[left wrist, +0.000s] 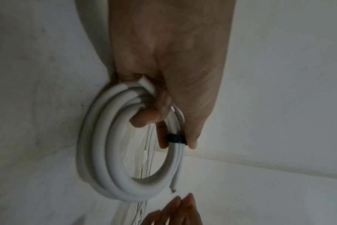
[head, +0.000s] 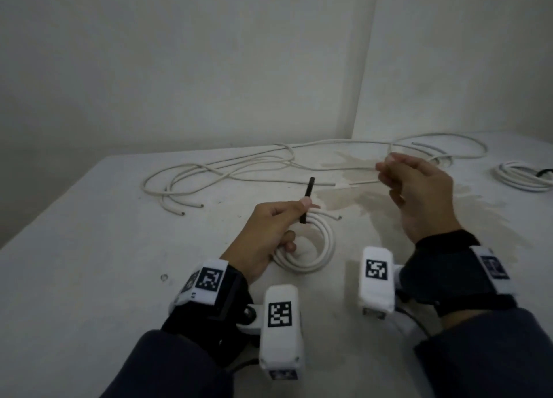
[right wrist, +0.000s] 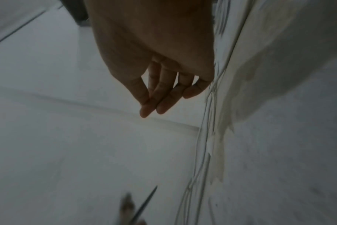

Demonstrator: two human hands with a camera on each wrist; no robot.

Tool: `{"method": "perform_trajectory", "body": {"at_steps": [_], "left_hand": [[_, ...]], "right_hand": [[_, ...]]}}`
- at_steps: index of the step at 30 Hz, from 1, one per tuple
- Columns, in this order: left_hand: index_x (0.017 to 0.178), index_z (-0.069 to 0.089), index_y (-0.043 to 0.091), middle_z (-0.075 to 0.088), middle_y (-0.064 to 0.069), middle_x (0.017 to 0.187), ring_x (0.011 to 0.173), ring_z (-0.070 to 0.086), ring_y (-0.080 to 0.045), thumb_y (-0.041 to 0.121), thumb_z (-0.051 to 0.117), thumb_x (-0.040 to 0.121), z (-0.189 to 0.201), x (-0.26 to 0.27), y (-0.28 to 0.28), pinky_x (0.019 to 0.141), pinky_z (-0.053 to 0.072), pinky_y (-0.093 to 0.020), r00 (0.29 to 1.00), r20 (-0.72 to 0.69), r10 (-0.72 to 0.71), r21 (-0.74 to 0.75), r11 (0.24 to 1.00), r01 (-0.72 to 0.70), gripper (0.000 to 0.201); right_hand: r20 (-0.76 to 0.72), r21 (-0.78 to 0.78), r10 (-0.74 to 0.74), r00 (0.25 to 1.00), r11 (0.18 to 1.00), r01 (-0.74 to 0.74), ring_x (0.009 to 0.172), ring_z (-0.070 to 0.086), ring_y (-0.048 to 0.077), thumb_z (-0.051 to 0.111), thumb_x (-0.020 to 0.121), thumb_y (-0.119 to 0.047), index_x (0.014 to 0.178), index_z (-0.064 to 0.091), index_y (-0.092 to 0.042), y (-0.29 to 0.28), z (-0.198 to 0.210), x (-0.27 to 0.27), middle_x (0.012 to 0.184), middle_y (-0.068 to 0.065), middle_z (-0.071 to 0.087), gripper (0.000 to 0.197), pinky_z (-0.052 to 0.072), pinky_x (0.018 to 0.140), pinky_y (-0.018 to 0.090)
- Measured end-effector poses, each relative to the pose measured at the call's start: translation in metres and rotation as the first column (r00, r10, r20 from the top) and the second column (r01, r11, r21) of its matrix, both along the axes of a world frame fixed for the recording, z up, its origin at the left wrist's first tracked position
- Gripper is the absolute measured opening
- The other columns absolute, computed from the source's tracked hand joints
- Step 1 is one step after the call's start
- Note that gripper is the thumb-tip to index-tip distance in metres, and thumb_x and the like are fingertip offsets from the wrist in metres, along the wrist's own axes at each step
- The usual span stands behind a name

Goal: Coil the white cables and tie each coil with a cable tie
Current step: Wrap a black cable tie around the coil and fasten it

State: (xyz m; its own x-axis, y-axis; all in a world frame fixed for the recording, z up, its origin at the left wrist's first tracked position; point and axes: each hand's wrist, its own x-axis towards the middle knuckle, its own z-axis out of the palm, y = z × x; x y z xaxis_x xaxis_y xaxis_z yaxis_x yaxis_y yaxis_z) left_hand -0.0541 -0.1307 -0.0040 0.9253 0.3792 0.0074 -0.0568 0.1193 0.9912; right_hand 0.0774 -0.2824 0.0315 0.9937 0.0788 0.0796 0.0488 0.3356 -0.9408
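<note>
My left hand (head: 270, 228) grips a small white cable coil (head: 311, 249) just above the table, fingers curled through the ring. Thumb and forefinger pinch a black cable tie (head: 308, 198) that wraps the coil and sticks up from it. In the left wrist view the tie (left wrist: 176, 139) bands the coil (left wrist: 104, 149) under my thumb. My right hand (head: 419, 188) hovers to the right and farther back, fingers loosely extended and holding nothing; the right wrist view shows its fingers (right wrist: 164, 97) straight. Long loose white cables (head: 227, 170) sprawl across the far side of the table.
Another white coil (head: 522, 177) with a dark tie lies at the far right edge. A brownish stain (head: 353, 194) marks the tabletop under my right hand. White walls meet in a corner behind the table (head: 89, 248).
</note>
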Motion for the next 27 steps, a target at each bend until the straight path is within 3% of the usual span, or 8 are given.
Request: {"method": "perform_trajectory", "body": {"at_steps": [2, 4, 8, 15, 19, 22, 25, 27], "left_hand": [[0.097, 0.072, 0.006, 0.062, -0.002, 0.078, 0.049, 0.028, -0.015, 0.023, 0.06, 0.092, -0.001, 0.004, 0.001, 0.042, 0.038, -0.02, 0.999, 0.005, 0.042, -0.006, 0.999, -0.042, 0.022], [0.095, 0.068, 0.006, 0.06, -0.002, 0.074, 0.05, 0.028, -0.017, 0.024, 0.061, 0.091, -0.001, 0.006, 0.001, 0.043, 0.039, -0.022, 0.998, 0.009, 0.067, -0.006, 0.998, -0.067, 0.019], [0.088, 0.065, 0.006, 0.059, -0.005, 0.076, 0.048, 0.032, -0.015, 0.026, 0.061, 0.092, -0.002, 0.007, 0.001, 0.047, 0.041, -0.022, 0.998, 0.036, 0.057, 0.019, 0.998, -0.058, 0.021], [0.072, 0.061, 0.007, 0.056, -0.011, 0.071, 0.059, 0.051, -0.012, 0.028, 0.062, 0.091, -0.001, 0.008, -0.003, 0.057, 0.047, -0.02, 0.989, 0.127, 0.073, 0.059, 0.995, -0.081, 0.028], [0.069, 0.058, 0.007, 0.054, -0.015, 0.076, 0.065, 0.051, -0.014, 0.02, 0.061, 0.091, 0.003, 0.009, -0.005, 0.062, 0.048, -0.019, 0.987, 0.145, 0.072, 0.112, 0.99, -0.088, 0.026], [0.068, 0.057, 0.009, 0.053, -0.014, 0.078, 0.064, 0.051, -0.015, 0.019, 0.061, 0.091, 0.001, 0.012, -0.004, 0.063, 0.049, -0.021, 0.992, 0.115, 0.043, 0.083, 0.995, -0.053, 0.025], [0.064, 0.055, 0.013, 0.054, -0.014, 0.082, 0.066, 0.052, -0.015, 0.02, 0.063, 0.09, -0.002, 0.015, -0.005, 0.065, 0.048, -0.024, 0.994, 0.108, 0.006, 0.067, 0.998, -0.013, 0.028], [0.065, 0.054, 0.015, 0.055, -0.012, 0.081, 0.065, 0.054, -0.013, 0.023, 0.064, 0.089, -0.002, 0.015, -0.004, 0.06, 0.048, -0.021, 0.997, 0.078, -0.01, 0.096, 0.995, 0.002, 0.028]], "right_hand": [[0.007, -0.198, 0.126, 0.992, 0.973, -0.122, 0.065, 0.062, 0.009, 0.065, 0.087, -0.013, 0.081, 0.068, -0.017, 0.012, -0.005, -0.007, 0.067, -0.004, 0.071, 0.009, 0.04, 0.055, 0.017], [-0.049, -0.422, 0.284, 0.958, 0.863, -0.278, 0.065, 0.062, 0.009, 0.066, 0.088, -0.029, 0.083, 0.071, -0.015, 0.026, -0.007, -0.018, 0.071, -0.004, 0.072, 0.015, 0.04, 0.062, 0.023], [-0.104, -0.55, 0.428, 0.898, 0.727, -0.41, 0.068, 0.061, 0.008, 0.07, 0.083, -0.039, 0.084, 0.076, -0.013, 0.035, -0.005, -0.031, 0.077, -0.002, 0.073, 0.027, 0.042, 0.067, 0.024], [-0.025, -0.377, 0.454, 0.891, 0.821, -0.429, 0.065, 0.064, 0.015, 0.075, 0.079, -0.011, 0.079, 0.073, 0.001, 0.04, -0.003, -0.043, 0.072, 0.012, 0.07, 0.012, 0.05, 0.062, 0.023], [-0.023, -0.399, 0.38, 0.925, 0.844, -0.357, 0.058, 0.059, 0.006, 0.074, 0.076, -0.008, 0.075, 0.073, 0.002, 0.042, 0.0, -0.046, 0.069, 0.005, 0.072, 0.01, 0.043, 0.05, 0.014], [-0.055, -0.348, 0.313, 0.948, 0.884, -0.312, 0.061, 0.059, 0.009, 0.072, 0.072, 0.0, 0.085, 0.072, 0.011, 0.044, 0.0, -0.044, 0.08, 0.007, 0.075, 0.017, 0.045, 0.058, 0.02], [-0.136, -0.25, 0.263, 0.955, 0.924, -0.29, 0.068, 0.058, 0.014, 0.072, 0.071, 0.003, 0.084, 0.073, 0.007, 0.044, -0.002, -0.043, 0.088, 0.016, 0.074, 0.013, 0.045, 0.06, 0.022], [-0.2, -0.214, 0.272, 0.941, 0.925, -0.312, 0.065, 0.055, 0.013, 0.072, 0.072, 0.003, 0.079, 0.073, 0.001, 0.044, -0.002, -0.044, 0.076, 0.009, 0.073, 0.007, 0.044, 0.054, 0.018]]}}
